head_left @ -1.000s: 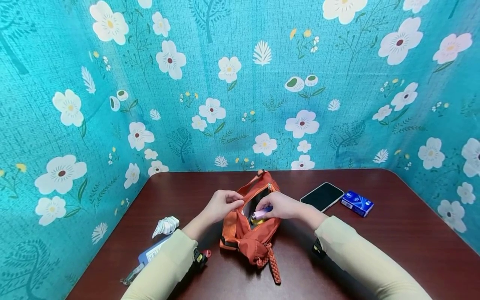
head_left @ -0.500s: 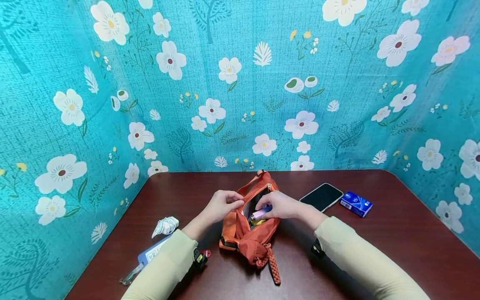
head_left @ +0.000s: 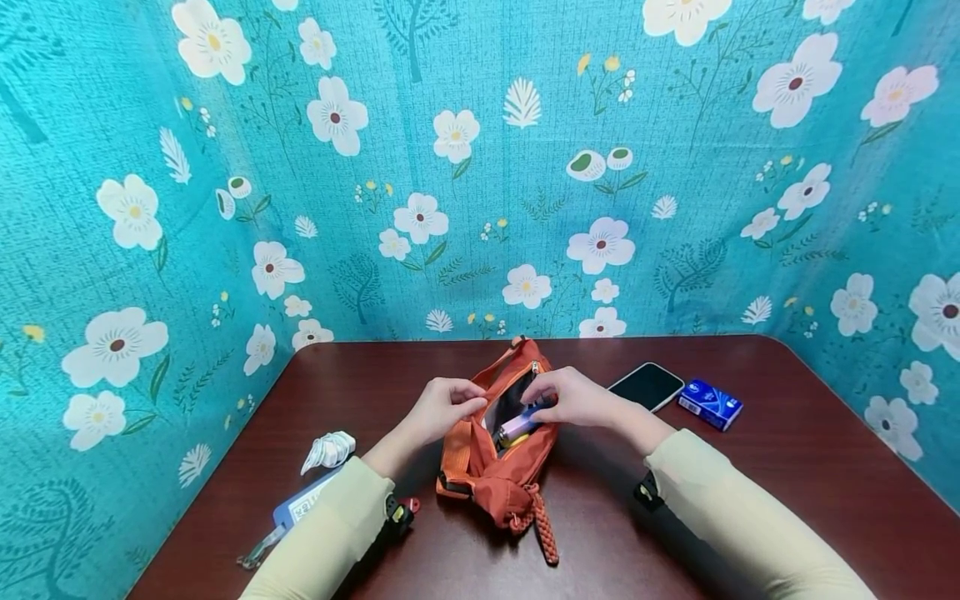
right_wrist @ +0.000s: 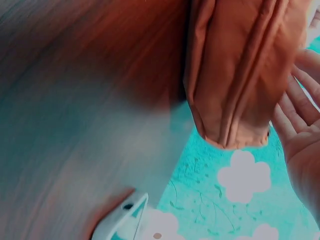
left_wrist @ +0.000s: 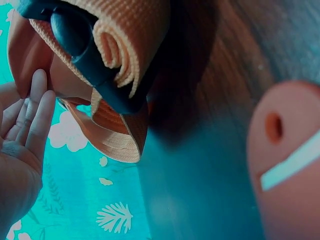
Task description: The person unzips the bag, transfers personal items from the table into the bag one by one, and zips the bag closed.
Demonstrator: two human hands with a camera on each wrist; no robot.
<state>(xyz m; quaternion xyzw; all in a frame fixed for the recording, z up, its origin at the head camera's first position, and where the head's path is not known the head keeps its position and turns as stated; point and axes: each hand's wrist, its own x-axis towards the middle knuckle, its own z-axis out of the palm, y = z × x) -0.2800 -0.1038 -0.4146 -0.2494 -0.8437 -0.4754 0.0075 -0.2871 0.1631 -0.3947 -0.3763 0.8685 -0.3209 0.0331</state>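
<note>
Left hand (head_left: 442, 408) pinches an orange bag (head_left: 529, 459); right hand (head_left: 573, 398) at its opening.

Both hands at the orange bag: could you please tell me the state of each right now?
Left hand: holding the orange bag at its edge.
Right hand: by the lilac item; whether it holds it cannot be told.

Floral curtains (head_left: 495, 187) around a table (head_left: 600, 533) show a booth
</note>
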